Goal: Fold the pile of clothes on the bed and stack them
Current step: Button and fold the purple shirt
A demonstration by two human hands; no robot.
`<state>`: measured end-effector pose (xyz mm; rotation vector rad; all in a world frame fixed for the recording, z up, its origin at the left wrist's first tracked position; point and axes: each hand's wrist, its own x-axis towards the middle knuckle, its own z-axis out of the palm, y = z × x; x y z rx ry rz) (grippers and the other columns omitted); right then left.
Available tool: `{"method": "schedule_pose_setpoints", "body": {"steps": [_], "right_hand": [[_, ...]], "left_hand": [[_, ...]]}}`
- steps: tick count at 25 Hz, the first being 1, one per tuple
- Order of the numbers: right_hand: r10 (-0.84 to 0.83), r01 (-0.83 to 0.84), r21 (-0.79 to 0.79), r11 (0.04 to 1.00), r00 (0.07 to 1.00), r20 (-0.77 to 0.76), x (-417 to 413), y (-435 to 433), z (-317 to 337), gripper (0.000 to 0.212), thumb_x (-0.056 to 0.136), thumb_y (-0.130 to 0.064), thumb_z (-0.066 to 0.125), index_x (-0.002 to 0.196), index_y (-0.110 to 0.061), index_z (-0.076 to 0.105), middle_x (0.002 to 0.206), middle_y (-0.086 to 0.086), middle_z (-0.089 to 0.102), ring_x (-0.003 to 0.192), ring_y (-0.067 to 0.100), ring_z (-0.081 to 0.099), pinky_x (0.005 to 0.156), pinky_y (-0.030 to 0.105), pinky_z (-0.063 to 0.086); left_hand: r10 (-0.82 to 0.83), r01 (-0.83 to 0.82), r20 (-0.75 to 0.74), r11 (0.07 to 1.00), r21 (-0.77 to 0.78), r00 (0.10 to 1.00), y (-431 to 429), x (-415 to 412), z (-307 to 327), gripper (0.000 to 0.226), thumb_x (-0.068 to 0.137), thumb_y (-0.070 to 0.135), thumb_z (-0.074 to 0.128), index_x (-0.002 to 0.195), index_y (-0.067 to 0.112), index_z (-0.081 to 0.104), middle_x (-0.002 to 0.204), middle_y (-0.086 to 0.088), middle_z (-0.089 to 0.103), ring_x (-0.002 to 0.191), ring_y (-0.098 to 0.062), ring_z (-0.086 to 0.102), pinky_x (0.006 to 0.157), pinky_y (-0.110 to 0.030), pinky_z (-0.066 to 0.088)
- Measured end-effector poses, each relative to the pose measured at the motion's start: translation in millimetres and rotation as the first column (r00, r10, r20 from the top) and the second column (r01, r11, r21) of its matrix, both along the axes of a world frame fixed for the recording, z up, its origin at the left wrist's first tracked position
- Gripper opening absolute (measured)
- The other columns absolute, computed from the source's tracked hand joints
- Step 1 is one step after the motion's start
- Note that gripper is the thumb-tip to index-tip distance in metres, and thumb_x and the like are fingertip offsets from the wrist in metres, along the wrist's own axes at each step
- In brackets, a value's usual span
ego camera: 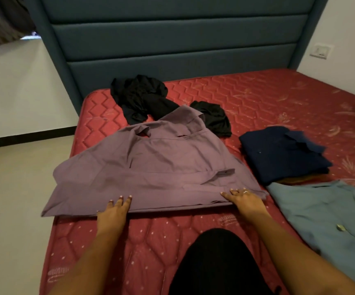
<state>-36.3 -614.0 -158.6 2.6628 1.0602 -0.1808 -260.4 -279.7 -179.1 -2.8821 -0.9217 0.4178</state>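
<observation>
Both hands flat, fingers spread: left hand (115, 210) and right hand (244, 199) press the near hem of the purple shirt (151, 167), collar toward headboard (172, 39), long axis crosswise.

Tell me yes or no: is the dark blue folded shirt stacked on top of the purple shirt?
No, the dark blue folded shirt sits beside the purple shirt, to its right, not on it.

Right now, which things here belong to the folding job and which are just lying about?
Job: purple shirt, with left hand and right hand resting on it; black clothes; folded navy shirt; pale blue shirt.
Lying about: headboard, wall socket.
</observation>
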Motion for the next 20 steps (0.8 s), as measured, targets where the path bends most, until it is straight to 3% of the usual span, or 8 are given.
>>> {"method": "schedule_pose_setpoints", "body": {"steps": [6,11,12,14,15,16,18,20], "right_hand": [[0.000,-0.007,-0.079,0.997,0.996,-0.085,-26.9,-44.1,11.5,0.067,0.098,-0.003,0.032,0.152,-0.037,0.013,0.158,0.003,0.025,0.139,0.024,0.033,0.113,0.032,0.024],[-0.104,0.065,-0.158,0.985,0.963,-0.248,-42.8,-70.3,12.2,0.074,0.094,0.001,0.042,0.153,-0.035,0.015,0.160,0.002,0.016,0.142,0.025,0.029,0.116,0.039,0.024],[-0.110,0.056,-0.189,0.980,0.951,-0.290,-42.5,-68.7,10.2,0.067,0.094,-0.006,0.048,0.153,-0.025,0.021,0.159,0.006,0.022,0.138,0.028,0.037,0.112,0.042,0.031],[-0.116,0.077,-0.161,0.984,0.961,-0.252,-31.5,-56.4,6.6,0.070,0.078,-0.031,0.075,0.134,0.000,0.047,0.142,0.018,0.048,0.107,0.032,0.061,0.085,0.044,0.052],[-0.183,0.166,-0.085,0.983,0.940,-0.289,-24.3,-41.4,6.3,0.070,0.069,-0.036,0.081,0.123,0.000,0.057,0.131,0.020,0.056,0.099,0.031,0.064,0.073,0.038,0.055],[-0.200,0.175,-0.105,0.979,0.926,-0.321,-26.0,-26.0,7.8,0.058,0.074,-0.033,0.077,0.119,-0.001,0.060,0.128,0.020,0.059,0.103,0.031,0.064,0.069,0.033,0.055],[-0.226,0.221,-0.053,0.974,0.928,-0.297,-42.7,19.8,31.5,0.036,0.090,-0.021,0.059,0.124,-0.009,0.058,0.135,0.015,0.054,0.120,0.031,0.055,0.077,0.031,0.052],[-0.110,0.113,-0.013,0.994,0.929,-0.355,-64.6,89.4,57.2,0.044,0.091,-0.011,0.050,0.135,-0.020,0.051,0.144,0.009,0.046,0.129,0.027,0.048,0.099,0.033,0.043]], "left_hand": [[-0.034,0.034,0.003,0.998,-0.057,0.999,-44.5,-34.5,-5.0,0.071,0.098,0.008,0.036,0.152,0.037,0.002,0.161,0.003,0.009,0.145,-0.029,0.020,0.104,-0.056,0.039],[-0.040,0.039,-0.012,0.996,-0.074,0.999,-80.5,-57.9,-5.5,0.072,0.097,0.005,0.036,0.153,0.036,0.002,0.161,0.002,0.006,0.146,-0.032,0.015,0.104,-0.059,0.033],[-0.050,0.049,-0.004,0.995,-0.084,0.999,-84.1,-62.7,-5.7,0.072,0.096,0.005,0.036,0.153,0.036,0.003,0.161,0.002,0.007,0.146,-0.032,0.015,0.104,-0.059,0.034],[-0.059,0.063,0.040,0.990,-0.125,0.997,-85.2,-70.9,-2.5,0.070,0.096,0.007,0.036,0.152,0.036,0.008,0.160,0.004,0.013,0.146,-0.030,0.017,0.106,-0.052,0.038],[-0.048,0.060,0.074,0.984,-0.170,0.996,-80.2,-72.9,-0.8,0.066,0.095,0.011,0.038,0.152,0.036,0.014,0.159,0.005,0.018,0.145,-0.028,0.021,0.107,-0.047,0.039],[-0.023,0.049,0.114,0.972,-0.229,0.993,-72.5,-76.5,4.2,0.062,0.094,0.020,0.042,0.151,0.035,0.021,0.157,0.005,0.025,0.143,-0.025,0.026,0.107,-0.042,0.039],[0.070,-0.002,0.159,0.921,-0.390,0.985,-47.5,-82.7,15.9,0.059,0.087,0.048,0.051,0.143,0.029,0.042,0.147,0.002,0.044,0.133,-0.022,0.043,0.104,-0.035,0.041],[0.311,-0.104,0.256,0.797,-0.595,0.915,-14.6,-89.5,28.1,0.057,0.084,0.054,0.062,0.130,0.020,0.058,0.132,-0.003,0.059,0.121,-0.022,0.055,0.097,-0.029,0.043]]}}
